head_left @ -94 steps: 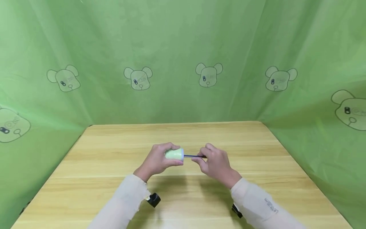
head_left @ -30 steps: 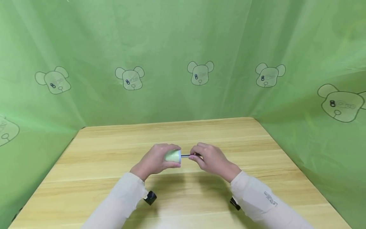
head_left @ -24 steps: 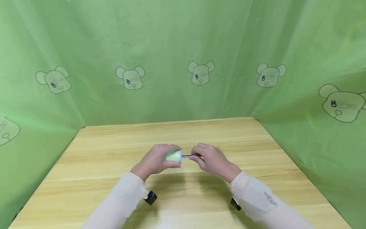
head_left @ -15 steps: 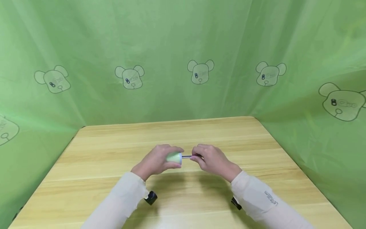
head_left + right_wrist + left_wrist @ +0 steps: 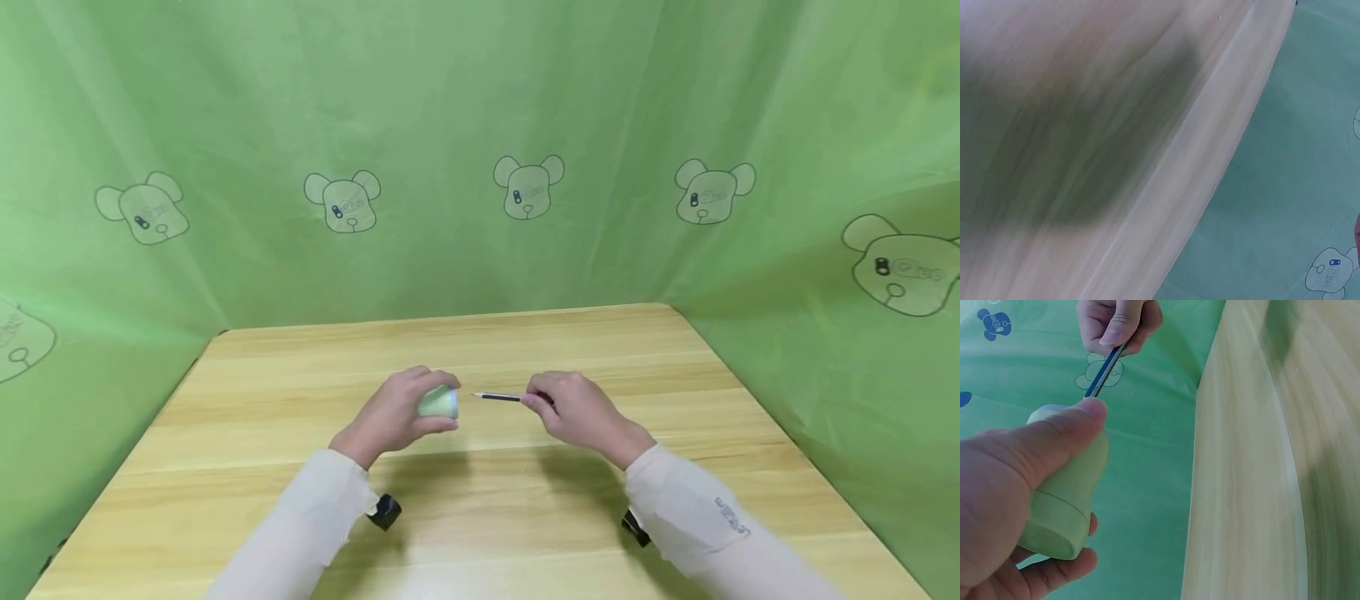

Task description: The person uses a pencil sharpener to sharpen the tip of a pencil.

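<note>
My left hand [image 5: 390, 415] grips a pale green pencil sharpener [image 5: 437, 402] with a bluish-white end that faces right. The sharpener's rounded body [image 5: 1060, 506] shows in the left wrist view, with the thumb across its upper part. My right hand [image 5: 585, 412] pinches a dark pencil [image 5: 501, 397] between thumb and fingers. The pencil points left, its sharpened pale tip a short gap away from the sharpener's end in the head view. Its rear part is hidden in the right hand. Only a sliver of a finger [image 5: 1357, 237] shows in the right wrist view.
Both hands are above a light wooden table [image 5: 480, 525], on which their shadows fall. A green curtain [image 5: 442, 100] printed with bear heads surrounds the table's back and sides. A black wrist camera [image 5: 386, 511] hangs under the left sleeve.
The pencil has come out of the sharpener, and its tip now shows. My right hand has moved right with the pencil, and my left hand slightly left and up with the sharpener.
</note>
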Available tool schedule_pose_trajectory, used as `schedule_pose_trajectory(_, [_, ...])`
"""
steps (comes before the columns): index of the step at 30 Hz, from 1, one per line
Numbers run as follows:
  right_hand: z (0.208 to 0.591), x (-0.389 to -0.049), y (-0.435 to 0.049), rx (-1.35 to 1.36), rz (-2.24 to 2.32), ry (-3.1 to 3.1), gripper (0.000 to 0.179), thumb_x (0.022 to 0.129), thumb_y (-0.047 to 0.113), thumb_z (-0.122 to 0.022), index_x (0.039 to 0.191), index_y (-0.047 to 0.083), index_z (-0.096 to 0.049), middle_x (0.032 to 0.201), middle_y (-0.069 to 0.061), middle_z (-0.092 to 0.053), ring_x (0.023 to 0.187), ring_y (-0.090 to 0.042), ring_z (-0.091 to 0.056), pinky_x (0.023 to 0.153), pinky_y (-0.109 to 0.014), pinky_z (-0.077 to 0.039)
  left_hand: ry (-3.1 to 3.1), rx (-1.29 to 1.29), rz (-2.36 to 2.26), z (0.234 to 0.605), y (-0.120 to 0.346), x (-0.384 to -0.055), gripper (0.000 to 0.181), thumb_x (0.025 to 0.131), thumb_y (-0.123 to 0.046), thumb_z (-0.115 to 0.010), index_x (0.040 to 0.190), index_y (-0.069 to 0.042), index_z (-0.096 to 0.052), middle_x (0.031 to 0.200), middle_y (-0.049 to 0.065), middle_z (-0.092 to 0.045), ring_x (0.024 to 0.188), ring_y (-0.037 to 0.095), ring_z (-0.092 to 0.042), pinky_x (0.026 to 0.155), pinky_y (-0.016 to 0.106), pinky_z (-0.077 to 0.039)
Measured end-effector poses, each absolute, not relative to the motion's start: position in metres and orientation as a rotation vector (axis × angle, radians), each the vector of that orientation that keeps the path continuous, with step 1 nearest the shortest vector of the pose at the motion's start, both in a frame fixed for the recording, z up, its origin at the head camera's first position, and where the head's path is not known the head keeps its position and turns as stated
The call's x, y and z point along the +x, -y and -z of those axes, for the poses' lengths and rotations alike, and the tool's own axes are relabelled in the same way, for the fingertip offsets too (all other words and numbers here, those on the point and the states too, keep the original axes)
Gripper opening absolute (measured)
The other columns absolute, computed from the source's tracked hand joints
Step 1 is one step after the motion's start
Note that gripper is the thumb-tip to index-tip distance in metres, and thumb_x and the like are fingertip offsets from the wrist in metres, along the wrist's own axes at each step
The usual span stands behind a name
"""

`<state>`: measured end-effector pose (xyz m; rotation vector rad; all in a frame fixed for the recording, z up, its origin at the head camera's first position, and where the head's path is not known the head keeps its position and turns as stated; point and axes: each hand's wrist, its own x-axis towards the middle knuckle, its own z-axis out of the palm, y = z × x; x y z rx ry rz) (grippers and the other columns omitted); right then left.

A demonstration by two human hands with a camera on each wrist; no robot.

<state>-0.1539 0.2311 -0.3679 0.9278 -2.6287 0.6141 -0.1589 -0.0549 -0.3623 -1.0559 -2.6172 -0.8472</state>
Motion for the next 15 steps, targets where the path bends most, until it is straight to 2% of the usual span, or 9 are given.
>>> schedule_pose_trajectory(9, [0.3694,-0.1505,-0.2326,0.843,-0.746,2.671,0.007,0.093,0.012,-0.066,0.086,0.01,-0.067,0.069,0.01,-0.051,0.058,-0.005,-0.043,0.052,-0.024,-0.042,2.606,-0.966,0.951,0.3627,0.0581,-0.1552,0.043,0.078,-0.025,-0.083,0.116,-0.017,-0.064,0.104,0.004,-0.065,0.084,0.018,-0.058,0.065,0.027,-0.05])
schedule_pose_trajectory(15, [0.3705,-0.1499,-0.235,0.735,-0.902,2.7,0.003,0.093,0.009,-0.065,0.091,0.006,-0.066,0.077,0.006,-0.054,0.066,-0.01,-0.049,0.058,-0.026,-0.046,2.607,-0.918,1.044,0.3654,0.0597,-0.1554,0.046,0.078,-0.022,-0.084,0.117,-0.012,-0.061,0.106,0.006,-0.064,0.085,0.018,-0.057,0.064,0.027,-0.05])
